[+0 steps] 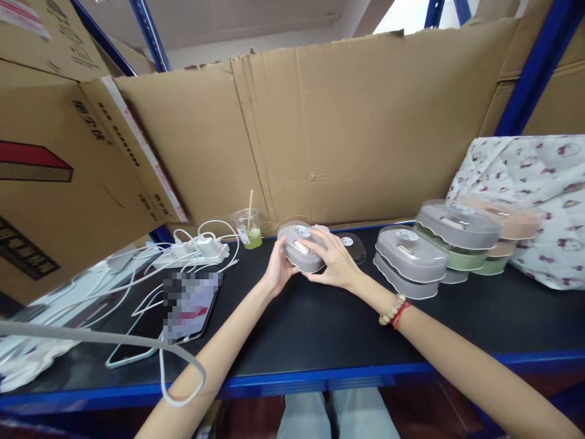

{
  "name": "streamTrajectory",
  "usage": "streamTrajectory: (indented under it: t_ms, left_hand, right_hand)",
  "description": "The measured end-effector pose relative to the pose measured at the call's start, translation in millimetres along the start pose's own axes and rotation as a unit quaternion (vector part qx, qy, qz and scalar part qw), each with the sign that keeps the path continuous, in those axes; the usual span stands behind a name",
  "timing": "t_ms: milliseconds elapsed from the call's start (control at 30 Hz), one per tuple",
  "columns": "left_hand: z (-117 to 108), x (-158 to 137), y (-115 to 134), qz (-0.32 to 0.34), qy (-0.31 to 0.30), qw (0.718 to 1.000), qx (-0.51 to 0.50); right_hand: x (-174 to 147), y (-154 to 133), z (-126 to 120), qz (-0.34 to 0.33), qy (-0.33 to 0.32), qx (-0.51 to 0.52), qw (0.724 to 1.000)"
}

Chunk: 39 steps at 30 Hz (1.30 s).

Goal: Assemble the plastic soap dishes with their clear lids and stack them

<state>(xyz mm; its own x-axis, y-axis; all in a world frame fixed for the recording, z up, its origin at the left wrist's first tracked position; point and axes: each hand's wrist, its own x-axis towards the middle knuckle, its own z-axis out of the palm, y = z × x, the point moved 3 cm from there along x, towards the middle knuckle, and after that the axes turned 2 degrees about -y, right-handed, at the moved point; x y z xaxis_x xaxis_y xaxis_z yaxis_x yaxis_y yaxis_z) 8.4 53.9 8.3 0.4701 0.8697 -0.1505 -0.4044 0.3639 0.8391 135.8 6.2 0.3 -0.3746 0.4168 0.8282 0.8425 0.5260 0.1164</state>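
Observation:
Over the middle of the black tabletop, a grey lidded box [305, 261] with a clear domed lid, a round label and a small pale latch is held between both hands. My left hand [278, 270] grips its left side, fingers closed round the lower edge. My right hand [336, 259] wraps the right side, fingers spread over the lid near the latch. Just behind the right hand lies a clear lid [353, 247] with a round label. To the right stands a stack of similar grey boxes [411, 259], scalloped along their edges.
Taller stacks with green boxes [466, 259] and peach boxes [516, 219] stand far right, beside a patterned white cloth [553, 189]. A cup of green drink [253, 238] stands at the back. Cables, a power strip [196, 256] and a phone [194, 308] occupy the left. Cardboard [365, 134] walls the back.

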Motion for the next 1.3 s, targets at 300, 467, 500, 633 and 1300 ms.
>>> streamTrajectory:
  t_ms: [300,467,500,633,1300]
  left_hand:
    - [0,1,18,0.067,-0.021,0.997,-0.021]
    - [-2,-3,25,0.073,0.005,0.997,-0.018]
    - [-3,-4,25,0.072,0.018,0.997,-0.015]
    - [-3,-4,22,0.068,0.044,0.997,-0.010]
    - [22,-15,-37,0.419,-0.227,0.705,0.525]
  right_hand:
    - [14,-4,-28,-0.108,0.079,-0.150,0.979]
    - [16,1,-69,-0.058,0.088,-0.201,0.974]
    - [12,3,-80,-0.033,0.078,-0.211,0.974]
    - [-16,12,-127,0.067,-0.009,-0.289,0.955]
    - [-74,26,-206,0.163,0.004,-0.258,0.952]
